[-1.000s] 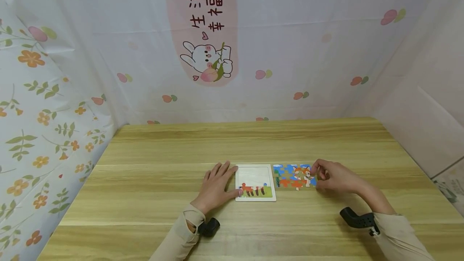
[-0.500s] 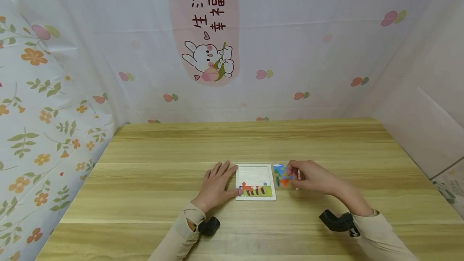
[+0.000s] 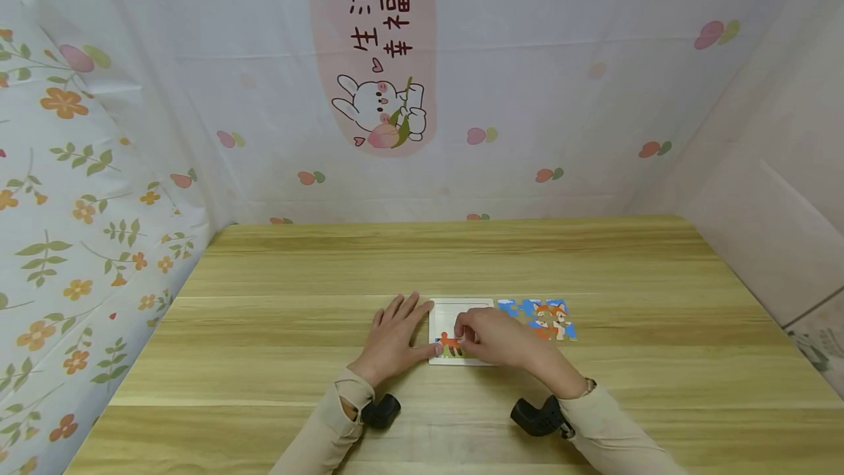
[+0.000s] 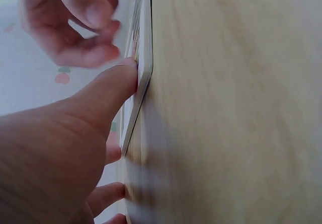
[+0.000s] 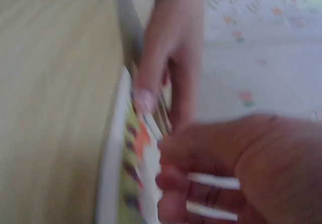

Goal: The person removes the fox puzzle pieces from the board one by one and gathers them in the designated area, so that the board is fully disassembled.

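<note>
A white-framed puzzle tray (image 3: 464, 300) lies flat on the table, with striped orange and green pieces along its lower part. My left hand (image 3: 392, 339) rests at the tray's left side, fingers spread; its thumb (image 4: 118, 78) presses on the near left corner. Over the lower part of the tray is my right hand (image 3: 497, 336), fingertips bent together, pinching what seems to be a small puzzle piece, mostly hidden by the fingers. Right of the tray lies a group of fox puzzle pieces (image 3: 557, 321), its lower left covered by the right hand.
The wooden table (image 3: 316, 262) carries the tray and pieces near its middle. A patterned cloth (image 3: 527, 94) hangs behind the far edge. Black wrist cameras, one on the left wrist (image 3: 381, 412) and one on the right wrist (image 3: 537, 416), stick out low over the tabletop.
My right hand has moved left from the far end of the fox pieces, across them, to the tray. The fox pieces are uncovered on the right. The left hand has stayed put.
</note>
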Demonstrator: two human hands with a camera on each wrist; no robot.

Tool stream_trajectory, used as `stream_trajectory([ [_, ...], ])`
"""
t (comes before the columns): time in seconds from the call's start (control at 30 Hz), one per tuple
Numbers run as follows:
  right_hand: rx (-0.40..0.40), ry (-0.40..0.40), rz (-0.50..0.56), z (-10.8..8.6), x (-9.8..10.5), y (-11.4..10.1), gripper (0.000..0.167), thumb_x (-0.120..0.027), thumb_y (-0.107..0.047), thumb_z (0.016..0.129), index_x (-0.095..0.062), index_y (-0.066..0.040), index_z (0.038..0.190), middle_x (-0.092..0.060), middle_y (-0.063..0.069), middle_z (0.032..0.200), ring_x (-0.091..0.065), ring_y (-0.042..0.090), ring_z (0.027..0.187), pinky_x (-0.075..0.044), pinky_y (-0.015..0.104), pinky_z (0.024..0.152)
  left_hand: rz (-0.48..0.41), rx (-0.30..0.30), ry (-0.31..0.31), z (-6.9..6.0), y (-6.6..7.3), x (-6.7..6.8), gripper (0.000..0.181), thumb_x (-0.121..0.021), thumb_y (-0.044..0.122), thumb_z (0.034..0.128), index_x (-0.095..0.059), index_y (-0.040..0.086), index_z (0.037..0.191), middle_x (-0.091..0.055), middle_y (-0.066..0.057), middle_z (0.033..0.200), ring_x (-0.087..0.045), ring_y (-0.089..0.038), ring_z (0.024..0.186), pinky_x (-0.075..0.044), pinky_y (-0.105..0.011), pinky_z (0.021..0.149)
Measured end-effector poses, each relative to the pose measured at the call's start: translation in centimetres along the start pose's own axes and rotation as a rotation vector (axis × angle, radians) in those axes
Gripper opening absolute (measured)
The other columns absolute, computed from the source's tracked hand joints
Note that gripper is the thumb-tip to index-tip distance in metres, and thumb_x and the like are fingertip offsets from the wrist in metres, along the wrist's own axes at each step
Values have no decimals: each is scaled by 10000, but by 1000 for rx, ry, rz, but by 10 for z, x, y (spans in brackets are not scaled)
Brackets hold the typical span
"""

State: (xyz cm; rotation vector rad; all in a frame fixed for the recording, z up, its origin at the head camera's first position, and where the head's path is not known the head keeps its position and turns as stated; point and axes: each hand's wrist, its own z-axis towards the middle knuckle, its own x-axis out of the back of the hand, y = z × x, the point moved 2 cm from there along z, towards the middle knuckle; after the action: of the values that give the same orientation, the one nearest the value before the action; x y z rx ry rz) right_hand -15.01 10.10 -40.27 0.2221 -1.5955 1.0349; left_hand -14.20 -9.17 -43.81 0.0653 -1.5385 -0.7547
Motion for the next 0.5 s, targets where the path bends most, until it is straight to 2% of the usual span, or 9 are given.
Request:
stream_trajectory([
  [0.17, -63, 39, -87, 7, -14, -8, 69, -643, -51, 835, -583, -72, 809, -461, -65, 674, -407, 63, 574, -365, 215, 494, 1, -1, 1, -1, 1, -1, 705, -661, 448, 828, -434, 97, 1396, -315, -191, 1458, -221, -412, 1338, -182, -613, 1011],
  [0.33, -51, 70, -40, 7, -18, -6, 109, -631, -13, 819, -542, -77, 809, -433, -65, 653, -392, 62, 566, -353, 220, 503, 12, -18, -5, -2, 0, -2, 674, -628, 437, 859, -423, 97, 1405, -308, -193, 1462, -214, -418, 1339, -183, -619, 1006],
  [0.5, -29, 61, 23, 8, -18, -2, 105, -618, -1, 816, -538, -69, 812, -419, -79, 632, -373, 39, 545, -342, 211, 495, 14, -45, -33, -1, -4, 0, 561, -537, 331, 939, -390, 95, 1426, -278, -189, 1477, -184, -414, 1349, -159, -614, 1012],
])
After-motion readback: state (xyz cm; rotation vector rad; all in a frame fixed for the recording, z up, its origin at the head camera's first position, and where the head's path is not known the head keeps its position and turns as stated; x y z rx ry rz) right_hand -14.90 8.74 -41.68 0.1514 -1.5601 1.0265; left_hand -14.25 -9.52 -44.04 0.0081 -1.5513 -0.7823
